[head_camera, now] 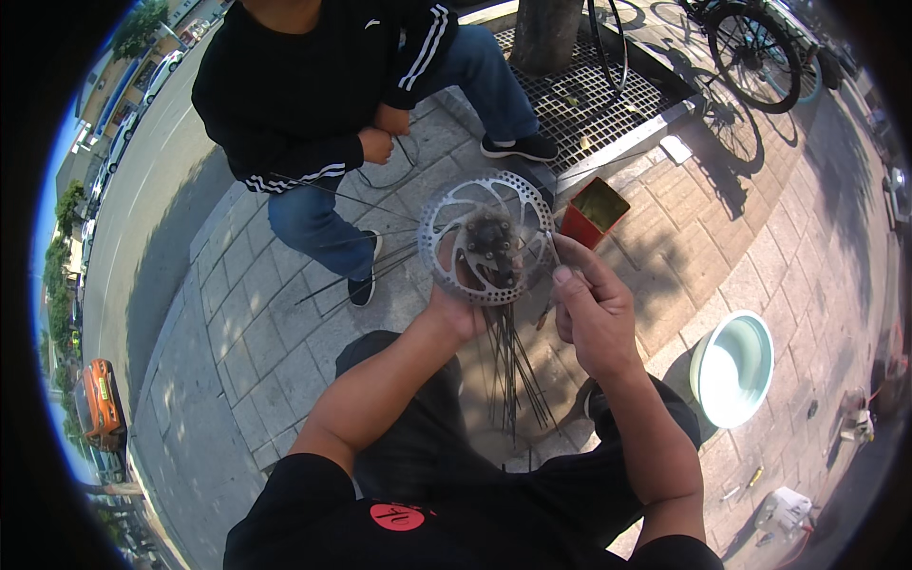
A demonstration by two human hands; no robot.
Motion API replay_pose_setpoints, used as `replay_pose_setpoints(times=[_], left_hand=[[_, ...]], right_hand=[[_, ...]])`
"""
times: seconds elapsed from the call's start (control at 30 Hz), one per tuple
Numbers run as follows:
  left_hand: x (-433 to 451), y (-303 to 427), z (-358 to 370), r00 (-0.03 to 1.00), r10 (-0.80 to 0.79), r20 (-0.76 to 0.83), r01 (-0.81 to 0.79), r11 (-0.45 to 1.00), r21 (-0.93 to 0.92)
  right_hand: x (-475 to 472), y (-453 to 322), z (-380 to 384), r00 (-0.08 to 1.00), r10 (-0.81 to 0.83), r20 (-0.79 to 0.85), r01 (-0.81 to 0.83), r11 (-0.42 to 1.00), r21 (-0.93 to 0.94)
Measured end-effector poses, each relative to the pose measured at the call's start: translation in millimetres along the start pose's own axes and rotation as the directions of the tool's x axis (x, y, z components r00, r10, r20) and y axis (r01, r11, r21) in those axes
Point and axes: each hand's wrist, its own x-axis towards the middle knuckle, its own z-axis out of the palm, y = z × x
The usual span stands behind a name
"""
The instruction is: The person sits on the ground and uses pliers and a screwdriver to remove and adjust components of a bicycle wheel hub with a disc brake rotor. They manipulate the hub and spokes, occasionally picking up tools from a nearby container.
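Observation:
A bicycle disc brake rotor [527,191], silver with drilled holes, faces up in front of me. It is bolted to a dusty dark wheel hub [491,235]. My left hand [459,310] holds the hub from below, its fingers partly hidden by the rotor. Loose thin spokes [507,370] hang from the hub in a bundle toward my lap, and several more stick out to the left. At the rotor's right edge, my right hand [595,306] pinches a thin metal piece [553,248] between thumb and forefinger; whether it is a spoke is unclear.
Opposite sits a person in a black jacket [306,92], feet near the hub. A red open container [595,210] stands beyond my right hand, a pale basin [734,370] to the right. Behind are a tree grate [570,107] and a bicycle wheel [754,57]. A yellow-handled tool [756,476] lies lower right.

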Motion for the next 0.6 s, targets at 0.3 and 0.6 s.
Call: replay_pose_setpoints(times=[0.3, 0.6], left_hand=[[2, 0, -1, 1.000, -0.018, -0.006, 0.018, 0.999, 0.031], [6, -6, -17, 1.000, -0.011, 0.016, 0.011, 1.000, 0.029]], right_hand=[[0, 3, -1, 1.000, -0.007, 0.003, 0.006, 1.000, 0.027], [9, 1, -28, 0.980, -0.178, -0.087, 0.116, 0.872, -0.476]])
